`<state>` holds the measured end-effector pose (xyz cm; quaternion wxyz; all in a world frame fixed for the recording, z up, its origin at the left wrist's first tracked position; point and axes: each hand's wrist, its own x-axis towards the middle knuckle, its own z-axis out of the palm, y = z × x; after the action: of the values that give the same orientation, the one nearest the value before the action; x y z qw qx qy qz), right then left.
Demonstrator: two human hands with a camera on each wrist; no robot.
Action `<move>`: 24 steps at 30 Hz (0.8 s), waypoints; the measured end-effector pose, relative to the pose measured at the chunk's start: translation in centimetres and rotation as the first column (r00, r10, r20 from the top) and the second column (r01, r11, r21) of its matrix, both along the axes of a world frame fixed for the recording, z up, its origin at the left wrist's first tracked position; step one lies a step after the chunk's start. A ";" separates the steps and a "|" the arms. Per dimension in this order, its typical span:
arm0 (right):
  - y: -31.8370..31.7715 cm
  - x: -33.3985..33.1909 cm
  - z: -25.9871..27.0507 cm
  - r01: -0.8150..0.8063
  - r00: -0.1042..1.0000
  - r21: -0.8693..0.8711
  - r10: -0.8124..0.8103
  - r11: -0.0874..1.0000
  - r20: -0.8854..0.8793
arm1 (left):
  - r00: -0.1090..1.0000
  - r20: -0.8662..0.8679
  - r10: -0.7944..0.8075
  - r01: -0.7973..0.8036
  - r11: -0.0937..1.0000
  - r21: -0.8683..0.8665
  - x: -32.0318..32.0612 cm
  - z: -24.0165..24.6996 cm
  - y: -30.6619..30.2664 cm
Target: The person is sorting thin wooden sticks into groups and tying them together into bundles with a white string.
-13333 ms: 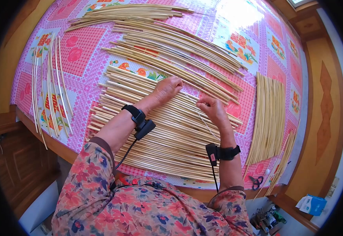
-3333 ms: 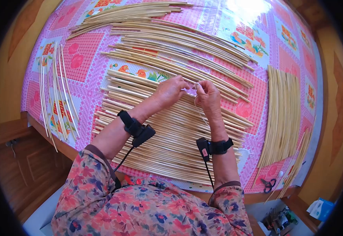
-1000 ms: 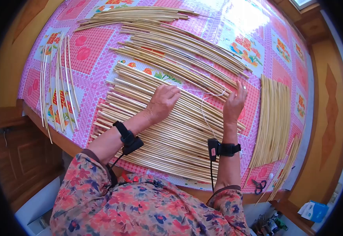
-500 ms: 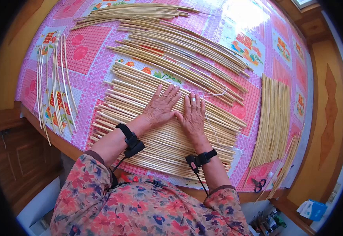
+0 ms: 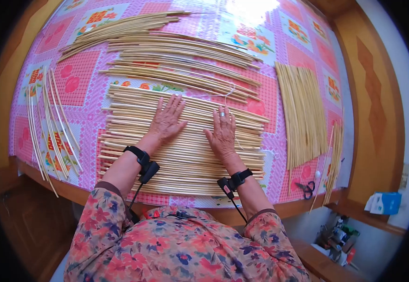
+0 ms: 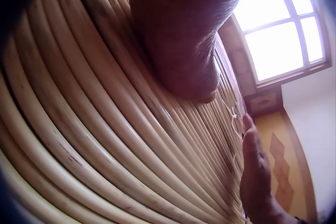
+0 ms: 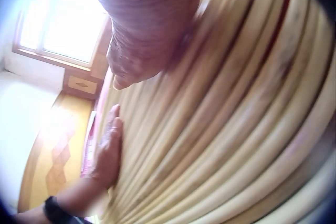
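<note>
Pale, thin peeled sticks lie side by side as a mat (image 5: pixel 176 164) in front of the person. The left hand (image 5: pixel 167 121) rests flat on the mat's upper middle, fingers straight and pointing away. To its right the right hand (image 5: pixel 222 137), with a ring on one finger, lies flat on the same sticks, thumb spread. A white string (image 5: pixel 227 92) runs from the mat's far edge and loops over the loose sticks beyond. In the left wrist view the left hand (image 6: pixel 178 40) lies along the sticks; the right wrist view shows the right hand (image 7: pixel 147 29) likewise.
Beyond the mat lie rows of loose sticks (image 5: pixel 181 51). A few thin sticks (image 5: pixel 49 122) spread at the left. On the right stand out a flat bundle (image 5: pixel 303 115), a narrower bundle (image 5: pixel 334 162) and scissors (image 5: pixel 306 189) near the table edge.
Earlier the fingers worked the string at the mat's far edge. The right hand then let go of it, and both hands came down flat on the sticks, now further apart.
</note>
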<state>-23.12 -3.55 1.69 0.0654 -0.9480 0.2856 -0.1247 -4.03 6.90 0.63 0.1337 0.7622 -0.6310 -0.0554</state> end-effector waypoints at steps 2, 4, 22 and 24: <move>-0.5 -1.4 -1.1 0.024 0.999 -0.001 -0.024 1.000 -0.023 | 1.000 0.002 -0.008 0.008 1.000 -0.005 -0.2 -0.1 -0.1; -0.3 -1.4 -1.4 0.015 0.999 0.040 -0.014 0.999 -0.032 | 0.999 0.046 -0.003 0.001 0.999 0.044 0.1 -0.2 0.2; 0.6 -3.6 0.4 0.001 0.993 -0.042 0.004 0.999 0.119 | 0.993 0.070 0.093 -0.095 0.995 0.013 0.6 4.6 9.4; 1.0 -3.1 -0.1 0.023 0.996 -0.026 -0.021 0.999 0.081 | 0.991 0.102 0.090 -0.092 0.996 0.020 0.0 3.7 11.2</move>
<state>-26.24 -2.55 1.62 0.0629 -0.9397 0.2914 -0.1674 -4.00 18.11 4.35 0.0946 0.7936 -0.6008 -0.0182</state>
